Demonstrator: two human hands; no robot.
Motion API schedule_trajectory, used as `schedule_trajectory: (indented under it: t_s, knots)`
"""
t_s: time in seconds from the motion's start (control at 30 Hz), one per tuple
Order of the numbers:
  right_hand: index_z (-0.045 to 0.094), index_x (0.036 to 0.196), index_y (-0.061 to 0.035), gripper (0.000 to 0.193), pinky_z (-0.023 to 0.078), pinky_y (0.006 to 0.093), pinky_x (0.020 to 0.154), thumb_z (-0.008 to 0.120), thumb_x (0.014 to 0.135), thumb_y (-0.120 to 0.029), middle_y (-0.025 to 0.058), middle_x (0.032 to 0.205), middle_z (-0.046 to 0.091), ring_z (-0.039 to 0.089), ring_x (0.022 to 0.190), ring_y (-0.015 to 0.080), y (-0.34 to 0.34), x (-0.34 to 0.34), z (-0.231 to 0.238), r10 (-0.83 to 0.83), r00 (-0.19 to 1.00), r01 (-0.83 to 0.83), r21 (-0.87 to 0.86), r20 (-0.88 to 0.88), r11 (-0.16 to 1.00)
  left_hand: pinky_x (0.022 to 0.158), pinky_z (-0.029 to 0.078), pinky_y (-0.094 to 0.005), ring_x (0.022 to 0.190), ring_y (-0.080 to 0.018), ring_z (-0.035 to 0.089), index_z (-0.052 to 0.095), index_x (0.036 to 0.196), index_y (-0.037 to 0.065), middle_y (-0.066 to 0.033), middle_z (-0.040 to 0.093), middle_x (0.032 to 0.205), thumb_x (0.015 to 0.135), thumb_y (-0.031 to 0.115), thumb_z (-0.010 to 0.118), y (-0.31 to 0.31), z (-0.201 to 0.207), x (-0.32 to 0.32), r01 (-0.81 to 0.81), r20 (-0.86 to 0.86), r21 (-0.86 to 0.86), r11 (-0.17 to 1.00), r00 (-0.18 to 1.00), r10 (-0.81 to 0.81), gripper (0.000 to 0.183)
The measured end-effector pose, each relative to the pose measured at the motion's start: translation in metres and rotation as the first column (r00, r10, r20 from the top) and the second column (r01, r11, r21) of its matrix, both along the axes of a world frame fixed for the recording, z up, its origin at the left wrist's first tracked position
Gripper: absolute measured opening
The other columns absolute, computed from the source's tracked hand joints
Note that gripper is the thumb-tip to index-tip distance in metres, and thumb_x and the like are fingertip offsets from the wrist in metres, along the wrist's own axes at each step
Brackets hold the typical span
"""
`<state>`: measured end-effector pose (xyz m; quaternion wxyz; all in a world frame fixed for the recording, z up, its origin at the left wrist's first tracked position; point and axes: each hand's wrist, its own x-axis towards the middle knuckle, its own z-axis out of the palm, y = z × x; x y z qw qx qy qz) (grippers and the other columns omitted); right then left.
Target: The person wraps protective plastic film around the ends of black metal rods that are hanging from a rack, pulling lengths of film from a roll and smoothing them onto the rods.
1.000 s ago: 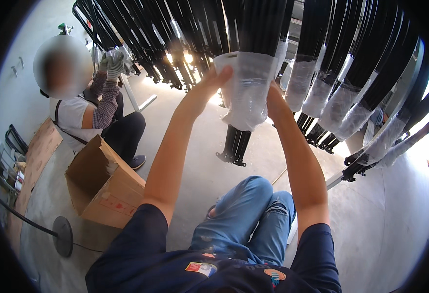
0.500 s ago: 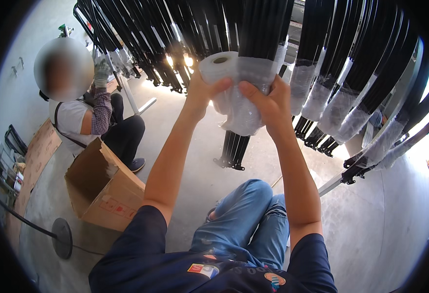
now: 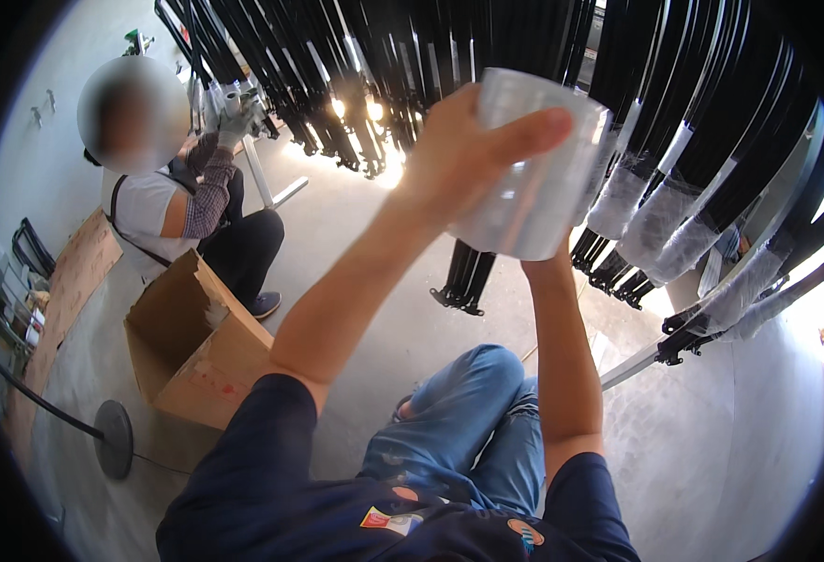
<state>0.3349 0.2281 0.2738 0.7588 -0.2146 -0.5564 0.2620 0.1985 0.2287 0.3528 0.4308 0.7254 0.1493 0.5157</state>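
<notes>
A clear roll of stretch film (image 3: 534, 201) is raised in front of the hanging black metal bars. My left hand (image 3: 473, 150) grips it from the left, thumb pressed across its near face and fingers out of sight behind. The roll hides most of my right hand (image 3: 550, 265); only its wrist end shows under the roll's lower right, so its fingers cannot be made out. Just below the roll, the bottom ends of a bundle of black bars (image 3: 463, 286) stick out, the rest of that bundle being covered.
More black bars (image 3: 683, 178) hang at the right, their lower parts wrapped in film. An open cardboard box (image 3: 215, 370) sits on the floor at left. Beyond it a person (image 3: 163, 211) in gloves works on other bars. A round-based stand (image 3: 114, 440) is near the left rim.
The film roll has swung from the bundle's left side across its front to the right. My left hand followed it, while my right hand slipped behind it.
</notes>
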Motion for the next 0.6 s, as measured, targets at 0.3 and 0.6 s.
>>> schedule_trajectory:
  t_s: [0.3, 0.6]
  knots:
    - [0.041, 0.113, 0.0069, 0.080, 0.043, 0.0334, 0.080, 0.070, 0.060, -0.046, 0.0148, 0.100, 0.053, 0.052, 0.098, 0.0228, -0.080, 0.014, 0.040, 0.071, 0.997, -0.069, -0.104, 0.017, 0.992, 0.066, 0.048, -0.0341, 0.079, -0.0274, 0.058, 0.044, 0.099, -0.011, -0.0215, 0.053, 0.091, 0.059, 0.054, 0.068, -0.024, -0.007, 0.035, -0.179, 0.062, 0.161, 0.971, 0.983, 0.172, 0.080]
    - [0.044, 0.110, 0.0053, 0.056, 0.042, 0.0296, 0.077, 0.061, 0.069, -0.028, 0.0136, 0.099, 0.054, 0.053, 0.090, 0.0198, -0.078, 0.023, 0.032, 0.092, 0.989, -0.103, -0.093, -0.113, 0.990, 0.078, 0.044, -0.0259, 0.084, -0.0141, 0.056, 0.058, 0.100, 0.002, -0.0065, 0.060, 0.088, 0.082, 0.031, 0.055, 0.057, -0.025, 0.027, 0.273, -0.154, -0.124, 0.954, 0.944, -0.291, 0.035]
